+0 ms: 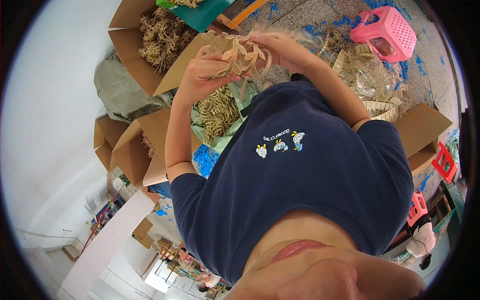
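Observation:
Both hands are raised together at the upper middle, around a gold band of leaf shapes (235,54) with a textured surface. My left hand (207,71) is closed on its left part, the thumb lying along the lower edge. My right hand (280,47) grips its upper right end; the fingers behind it are partly hidden and a little blurred. A smooth beige strip (268,62) curves out below the right hand. Beneath my left hand lies a heap of tan cord-like pieces (217,112) in an opened green bag (234,142).
A carton (131,57) of tan, twig-like pieces stands at the upper left, with further open cartons (137,155) below. To the right are a pink stool (395,32), clear plastic wrapping (367,75) and a carton (422,130). Blue shreds (345,21) litter the floor. Another person (421,242) is farther off.

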`<action>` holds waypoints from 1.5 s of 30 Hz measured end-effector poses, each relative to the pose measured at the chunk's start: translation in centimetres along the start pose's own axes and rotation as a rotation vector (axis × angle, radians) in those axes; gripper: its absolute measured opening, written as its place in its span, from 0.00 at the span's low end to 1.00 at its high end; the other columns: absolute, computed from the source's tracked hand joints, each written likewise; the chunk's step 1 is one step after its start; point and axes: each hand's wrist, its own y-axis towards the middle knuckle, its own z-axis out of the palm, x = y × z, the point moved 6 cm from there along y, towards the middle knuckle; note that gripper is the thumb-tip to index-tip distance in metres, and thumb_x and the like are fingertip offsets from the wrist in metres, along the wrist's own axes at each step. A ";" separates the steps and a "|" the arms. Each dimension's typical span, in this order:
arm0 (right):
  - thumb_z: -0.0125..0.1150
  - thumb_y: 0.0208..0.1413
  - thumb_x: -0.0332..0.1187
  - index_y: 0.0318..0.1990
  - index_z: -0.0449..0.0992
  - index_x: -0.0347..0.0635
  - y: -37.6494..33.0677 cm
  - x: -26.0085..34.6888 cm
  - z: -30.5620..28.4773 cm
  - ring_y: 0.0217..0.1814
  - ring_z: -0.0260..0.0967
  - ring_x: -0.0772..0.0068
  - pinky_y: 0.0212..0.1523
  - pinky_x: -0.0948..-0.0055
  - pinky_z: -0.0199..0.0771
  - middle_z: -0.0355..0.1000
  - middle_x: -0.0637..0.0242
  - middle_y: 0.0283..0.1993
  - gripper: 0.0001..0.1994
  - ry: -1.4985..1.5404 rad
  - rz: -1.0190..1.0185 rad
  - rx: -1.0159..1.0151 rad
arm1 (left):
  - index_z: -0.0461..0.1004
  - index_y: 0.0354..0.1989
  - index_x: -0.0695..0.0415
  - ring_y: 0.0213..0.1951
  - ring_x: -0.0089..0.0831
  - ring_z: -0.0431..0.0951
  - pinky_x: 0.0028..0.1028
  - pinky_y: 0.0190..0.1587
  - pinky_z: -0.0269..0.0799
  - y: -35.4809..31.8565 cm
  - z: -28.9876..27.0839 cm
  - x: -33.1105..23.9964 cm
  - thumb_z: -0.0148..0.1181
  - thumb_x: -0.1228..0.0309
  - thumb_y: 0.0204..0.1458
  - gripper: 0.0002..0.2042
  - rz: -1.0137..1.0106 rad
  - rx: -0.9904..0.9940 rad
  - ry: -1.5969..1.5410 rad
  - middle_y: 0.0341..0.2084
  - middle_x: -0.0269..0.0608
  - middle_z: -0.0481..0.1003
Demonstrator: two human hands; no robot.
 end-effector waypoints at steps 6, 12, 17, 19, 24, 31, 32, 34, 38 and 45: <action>0.58 0.54 0.43 0.58 0.62 0.40 0.7 -0.5 -0.1 0.47 0.70 0.73 0.50 0.71 0.69 0.69 0.63 0.50 0.27 -0.031 -0.194 -0.012 | 0.79 0.33 0.57 0.32 0.28 0.71 0.29 0.41 0.64 0.6 -0.8 -0.3 0.68 0.74 0.37 0.11 -0.114 -0.087 0.027 0.28 0.35 0.75; 0.60 0.53 0.40 0.56 0.64 0.39 -0.8 2.0 1.7 0.51 0.67 0.73 0.51 0.73 0.67 0.68 0.61 0.52 0.25 -0.418 -0.600 -0.240 | 0.78 0.38 0.58 0.33 0.19 0.73 0.22 0.36 0.68 0.2 0.5 2.0 0.66 0.72 0.43 0.12 -0.554 -0.031 -0.348 0.31 0.34 0.77; 0.54 0.57 0.33 0.45 0.74 0.36 -0.9 5.3 0.7 0.49 0.66 0.71 0.46 0.68 0.69 0.69 0.61 0.46 0.12 -0.134 -0.564 -0.191 | 0.79 0.35 0.58 0.30 0.19 0.73 0.22 0.33 0.69 0.7 0.3 1.1 0.64 0.73 0.45 0.08 -0.355 -0.058 -0.237 0.29 0.34 0.78; 0.52 0.59 0.33 0.45 0.74 0.37 -0.9 6.0 -1.6 0.47 0.67 0.72 0.46 0.71 0.68 0.71 0.63 0.45 0.12 -0.182 -0.657 -0.150 | 0.79 0.35 0.57 0.30 0.19 0.73 0.23 0.35 0.67 1.0 0.4 0.7 0.63 0.72 0.45 0.08 -0.327 -0.064 -0.226 0.29 0.33 0.78; 0.52 0.59 0.34 0.44 0.74 0.36 -0.5 6.7 -2.0 0.45 0.68 0.74 0.44 0.73 0.68 0.72 0.65 0.43 0.12 -0.282 -0.671 -0.108 | 0.80 0.34 0.52 0.29 0.21 0.72 0.25 0.41 0.59 1.1 0.3 0.4 0.63 0.68 0.46 0.08 -0.203 -0.053 -0.075 0.27 0.31 0.78; 0.53 0.58 0.36 0.47 0.73 0.37 0.0 5.6 -2.0 0.45 0.67 0.77 0.46 0.75 0.66 0.72 0.66 0.44 0.14 -0.360 -0.519 -0.134 | 0.81 0.33 0.49 0.27 0.21 0.71 0.25 0.42 0.54 1.1 0.3 -0.3 0.64 0.67 0.44 0.07 -0.155 0.029 0.011 0.21 0.29 0.76; 0.53 0.58 0.38 0.51 0.71 0.39 0.1 5.2 -1.9 0.50 0.67 0.78 0.54 0.75 0.64 0.72 0.67 0.46 0.17 -0.390 -0.492 -0.135 | 0.81 0.33 0.49 0.28 0.22 0.72 0.26 0.42 0.55 1.1 0.3 -0.5 0.64 0.67 0.43 0.07 -0.146 0.038 0.015 0.20 0.30 0.75; 0.53 0.58 0.38 0.49 0.73 0.39 0.4 4.7 -1.7 0.50 0.67 0.79 0.53 0.76 0.64 0.73 0.67 0.44 0.16 -0.368 -0.491 -0.141 | 0.81 0.32 0.50 0.28 0.22 0.72 0.27 0.43 0.55 1.4 0.3 -0.8 0.65 0.68 0.42 0.07 -0.128 0.042 -0.040 0.19 0.30 0.75; 0.53 0.58 0.38 0.49 0.73 0.39 1.0 3.5 -1.5 0.47 0.68 0.80 0.51 0.77 0.65 0.73 0.68 0.42 0.16 -0.365 -0.417 -0.107 | 0.80 0.28 0.54 0.29 0.26 0.72 0.31 0.44 0.56 0.7 0.2 -0.3 0.68 0.68 0.38 0.08 -0.066 0.046 0.000 0.20 0.32 0.75; 0.51 0.59 0.41 0.50 0.72 0.39 1.8 1.2 -0.8 0.45 0.67 0.80 0.49 0.78 0.65 0.72 0.68 0.43 0.18 -0.432 -0.350 -0.038 | 0.79 0.27 0.55 0.32 0.27 0.72 0.32 0.46 0.58 0.6 0.1 -0.8 0.69 0.68 0.37 0.09 -0.012 0.102 0.051 0.25 0.32 0.75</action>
